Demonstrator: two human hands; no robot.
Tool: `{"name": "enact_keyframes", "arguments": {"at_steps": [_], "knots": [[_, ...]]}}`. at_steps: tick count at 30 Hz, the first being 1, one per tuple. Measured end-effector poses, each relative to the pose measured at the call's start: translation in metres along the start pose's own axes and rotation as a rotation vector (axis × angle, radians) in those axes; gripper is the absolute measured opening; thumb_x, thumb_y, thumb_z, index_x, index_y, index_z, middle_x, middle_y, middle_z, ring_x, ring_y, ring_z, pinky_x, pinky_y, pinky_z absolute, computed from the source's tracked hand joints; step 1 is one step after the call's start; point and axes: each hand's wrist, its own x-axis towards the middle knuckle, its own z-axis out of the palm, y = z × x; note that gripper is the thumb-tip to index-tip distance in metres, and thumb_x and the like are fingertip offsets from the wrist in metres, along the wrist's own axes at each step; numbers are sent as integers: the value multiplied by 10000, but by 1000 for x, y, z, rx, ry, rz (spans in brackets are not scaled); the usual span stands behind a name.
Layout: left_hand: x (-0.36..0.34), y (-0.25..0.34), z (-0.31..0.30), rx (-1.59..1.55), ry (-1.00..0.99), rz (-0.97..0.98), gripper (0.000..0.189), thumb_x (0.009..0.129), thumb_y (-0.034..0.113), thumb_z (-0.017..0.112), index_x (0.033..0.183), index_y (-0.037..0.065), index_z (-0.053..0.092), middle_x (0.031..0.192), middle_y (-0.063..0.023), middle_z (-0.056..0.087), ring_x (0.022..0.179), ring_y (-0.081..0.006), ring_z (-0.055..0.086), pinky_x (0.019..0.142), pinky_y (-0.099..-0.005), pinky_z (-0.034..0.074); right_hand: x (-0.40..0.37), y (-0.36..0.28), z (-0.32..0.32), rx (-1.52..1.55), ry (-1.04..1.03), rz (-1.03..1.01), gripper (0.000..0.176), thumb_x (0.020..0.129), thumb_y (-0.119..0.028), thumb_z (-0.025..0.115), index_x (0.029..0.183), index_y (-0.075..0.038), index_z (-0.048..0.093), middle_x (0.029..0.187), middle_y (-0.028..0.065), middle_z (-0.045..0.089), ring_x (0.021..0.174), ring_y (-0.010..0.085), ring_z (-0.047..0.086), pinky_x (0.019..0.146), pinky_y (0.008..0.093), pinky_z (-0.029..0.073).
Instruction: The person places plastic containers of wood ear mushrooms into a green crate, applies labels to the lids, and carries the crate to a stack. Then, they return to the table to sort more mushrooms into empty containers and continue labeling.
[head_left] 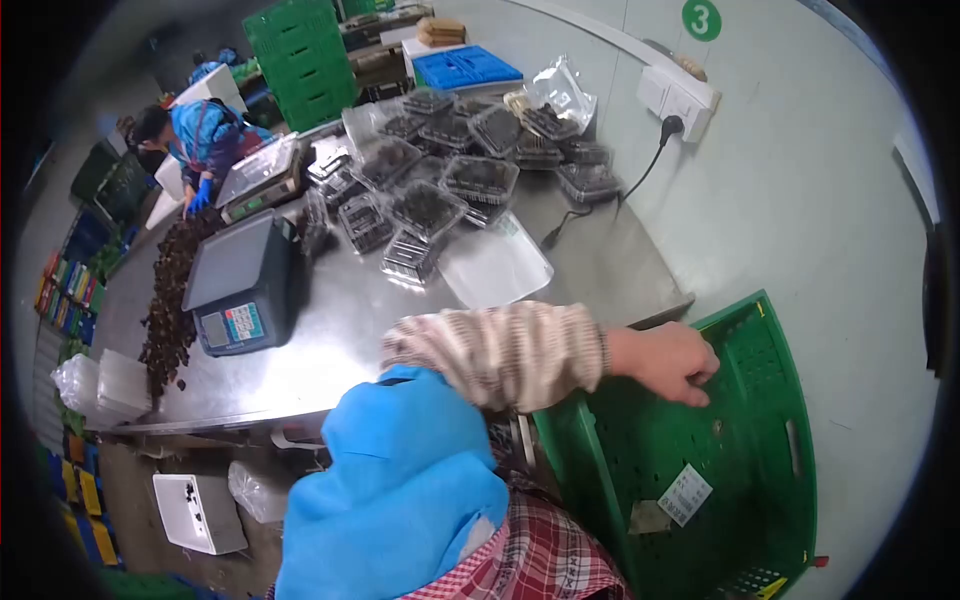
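Note:
My left hand (672,366) reaches across to the right, over the green plastic crate (800,450). Its fingers curl inward, with the thumb pointing down toward the crate, and nothing shows in its grip. A striped sleeve covers the forearm, and a blue sleeve cover (390,490) is bunched at the elbow. Inside the crate, below the hand, lie a white printed label (686,495) and a small pale scrap (650,517). My right hand is outside the view.
Dark-filled clear clamshell boxes (428,210) are heaped on the metal table (610,262) beside a white tray (497,265). A scale (240,280) stands near loose dark pieces (170,300). A blue-gloved person (205,130) works at the far end. A plugged-in cord (655,160) hangs along the wall.

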Motion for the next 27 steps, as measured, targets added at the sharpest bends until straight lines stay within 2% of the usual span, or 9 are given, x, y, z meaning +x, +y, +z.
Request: {"name": "enact_keyframes", "arguments": {"at_steps": [4, 7, 8, 9, 13, 18, 22, 25, 27], "knots": [[-73, 23, -35, -237, 328, 36, 213, 744, 210, 675, 686, 44, 554, 731, -87, 569, 706, -270, 552, 618, -361, 432, 39, -73, -45, 525, 123, -167, 277, 747, -236, 648, 835, 14, 566, 733, 144, 561, 644, 256, 531, 593, 380, 419], [-161, -34, -29, -1, 660, -681, 223, 767, 238, 661, 791, 20, 618, 758, -93, 614, 712, -200, 582, 611, -310, 460, 75, -172, -130, 790, 168, -297, 205, 751, -68, 619, 902, 38, 528, 746, 104, 533, 699, 152, 490, 638, 279, 410], [-201, -65, -27, -22, 714, -900, 257, 785, 251, 645, 802, -4, 610, 743, -106, 626, 680, -175, 582, 602, -300, 463, 77, -215, -157, 872, 278, -369, 250, 674, -54, 668, 893, -23, 551, 722, 87, 506, 654, 189, 487, 660, 335, 429], [-234, -78, -29, -66, 877, -1039, 271, 790, 254, 646, 804, -14, 606, 713, -122, 621, 643, -170, 575, 610, -295, 459, 91, -251, -183, 698, 455, -699, 265, 681, 29, 638, 926, -8, 542, 675, 58, 462, 581, 136, 430, 608, 267, 428], [-338, -93, -45, 68, 1064, -1250, 312, 755, 294, 650, 806, -9, 595, 721, -135, 628, 664, -227, 611, 628, -322, 471, 136, -427, -248, 673, 190, -1015, 266, 697, -128, 715, 887, -8, 572, 739, 117, 600, 656, 212, 602, 586, 294, 474], [-409, -96, -56, 22, 1147, -1440, 399, 736, 335, 677, 890, -19, 578, 843, -138, 634, 789, -226, 614, 703, -317, 472, 230, -626, -156, 433, 216, -1206, 425, 682, -295, 703, 945, 14, 580, 749, 179, 615, 744, 358, 593, 704, 432, 465], [-432, -99, -72, -30, 1161, -1556, 403, 746, 329, 678, 919, -21, 580, 865, -137, 632, 818, -222, 607, 701, -319, 475, 266, -689, -99, 391, 7, -1204, 316, 698, -258, 648, 850, 16, 605, 785, 209, 612, 785, 388, 580, 730, 451, 457], [-445, -110, -97, -69, 1239, -1514, 412, 747, 331, 681, 939, -20, 582, 873, -132, 632, 831, -217, 605, 700, -313, 479, 310, -638, -94, 255, 13, -1222, 157, 684, -124, 596, 759, 13, 613, 773, 222, 607, 780, 397, 582, 724, 450, 462], [-441, -123, -121, -103, 1240, -1530, 449, 740, 348, 688, 955, -32, 579, 889, -150, 630, 832, -216, 608, 700, -305, 478, 326, -604, -134, 59, -136, -955, 246, 670, -124, 625, 877, 8, 613, 866, 222, 605, 865, 370, 576, 763, 430, 457]]}}
